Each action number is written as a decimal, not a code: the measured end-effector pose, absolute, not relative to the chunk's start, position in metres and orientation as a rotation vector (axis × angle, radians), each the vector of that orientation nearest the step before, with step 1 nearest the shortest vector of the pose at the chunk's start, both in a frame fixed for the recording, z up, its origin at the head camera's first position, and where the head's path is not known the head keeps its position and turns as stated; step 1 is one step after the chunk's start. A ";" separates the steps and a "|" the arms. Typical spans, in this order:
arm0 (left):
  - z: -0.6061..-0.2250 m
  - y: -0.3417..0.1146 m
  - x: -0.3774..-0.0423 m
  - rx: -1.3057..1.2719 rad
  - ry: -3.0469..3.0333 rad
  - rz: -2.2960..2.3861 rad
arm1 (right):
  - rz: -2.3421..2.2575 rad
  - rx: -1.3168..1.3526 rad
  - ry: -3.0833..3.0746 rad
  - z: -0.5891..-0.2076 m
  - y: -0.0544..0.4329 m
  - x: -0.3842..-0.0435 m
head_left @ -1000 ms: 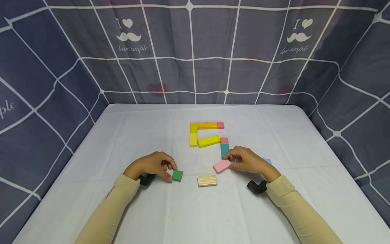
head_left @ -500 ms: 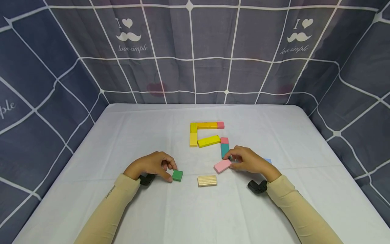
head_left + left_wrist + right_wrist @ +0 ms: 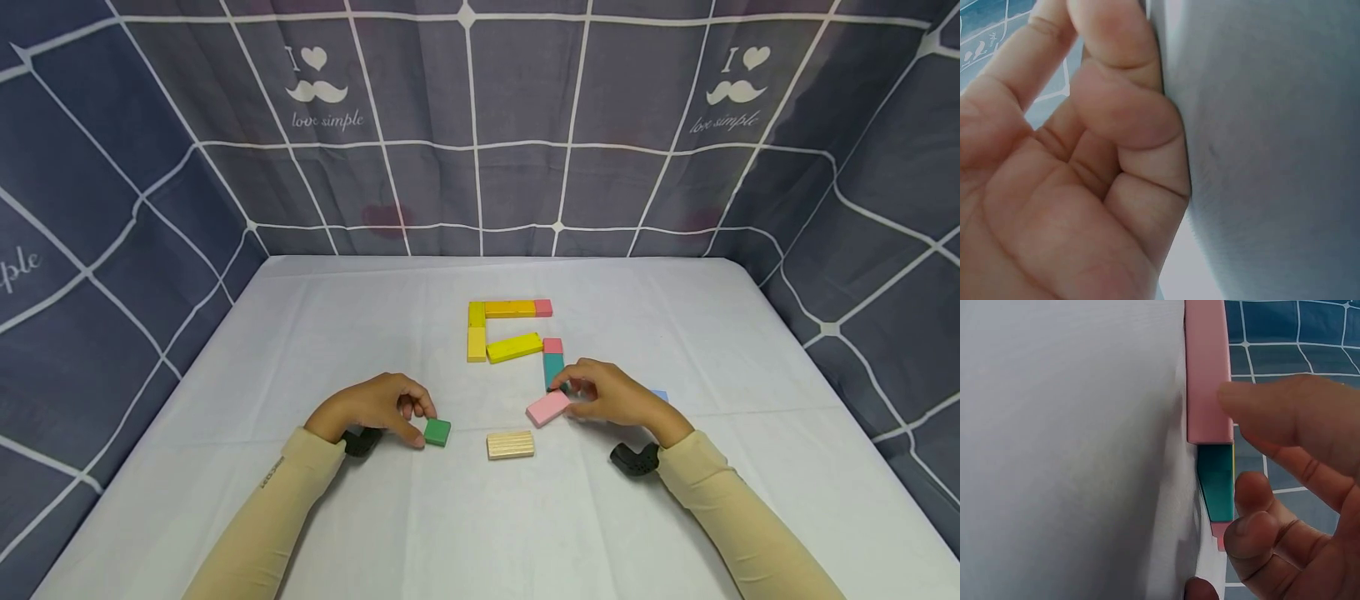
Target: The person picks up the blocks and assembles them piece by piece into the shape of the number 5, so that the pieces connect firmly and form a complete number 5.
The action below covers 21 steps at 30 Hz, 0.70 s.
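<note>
My left hand (image 3: 382,404) rests low on the white table, its thumb and index finger at the near and far sides of a small green block (image 3: 437,432). The left wrist view shows the other fingers (image 3: 1125,115) curled against the cloth, with the green block out of frame. My right hand (image 3: 611,396) holds a pink block (image 3: 547,409) between thumb and index finger, and it lies at a slant. In the right wrist view the thumb presses on the edge of the pink block (image 3: 1209,375), right beside a teal block (image 3: 1217,481).
Behind the hands, yellow blocks (image 3: 476,333), an orange-yellow bar (image 3: 510,309) and pink end pieces (image 3: 552,345) form an angular line. A slanted yellow bar (image 3: 514,347) belongs to it. Nearer lies a ridged wooden block (image 3: 510,445). A blue piece (image 3: 659,395) is partly hidden behind the right hand.
The pink block has shifted very slightly to the right with the right hand. The left hand and the other blocks have stayed where they were.
</note>
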<state>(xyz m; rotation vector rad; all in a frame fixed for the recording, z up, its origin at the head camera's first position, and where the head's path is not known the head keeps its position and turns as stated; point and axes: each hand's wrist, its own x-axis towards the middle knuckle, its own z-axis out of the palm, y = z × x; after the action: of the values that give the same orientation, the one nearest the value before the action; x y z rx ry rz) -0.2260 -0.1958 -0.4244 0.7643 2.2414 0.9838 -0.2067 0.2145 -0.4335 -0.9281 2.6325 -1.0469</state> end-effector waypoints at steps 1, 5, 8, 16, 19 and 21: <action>-0.425 -0.196 -0.226 0.766 2.241 0.983 | -1.051 -0.927 2.629 -0.433 0.215 -0.207; -0.425 -0.196 -0.226 0.767 2.240 0.981 | -1.079 -0.916 2.614 -0.433 0.215 -0.207; -0.426 -0.196 -0.227 0.765 2.238 0.980 | -1.117 -0.906 2.600 -0.431 0.214 -0.206; -0.426 -0.196 -0.227 0.753 2.233 0.988 | -1.253 -0.887 2.490 -0.429 0.213 -0.206; -0.426 -0.196 -0.227 0.755 2.235 0.987 | -1.328 -0.876 2.397 -0.428 0.211 -0.207; -0.426 -0.196 -0.227 0.757 2.236 0.985 | -1.377 -0.861 2.332 -0.428 0.210 -0.207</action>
<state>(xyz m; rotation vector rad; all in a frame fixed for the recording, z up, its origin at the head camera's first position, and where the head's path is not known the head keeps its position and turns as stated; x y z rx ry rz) -0.2270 -0.1964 -0.4264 0.7566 2.2360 0.9850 -0.2070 0.2104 -0.4282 -0.8613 2.3320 -1.3772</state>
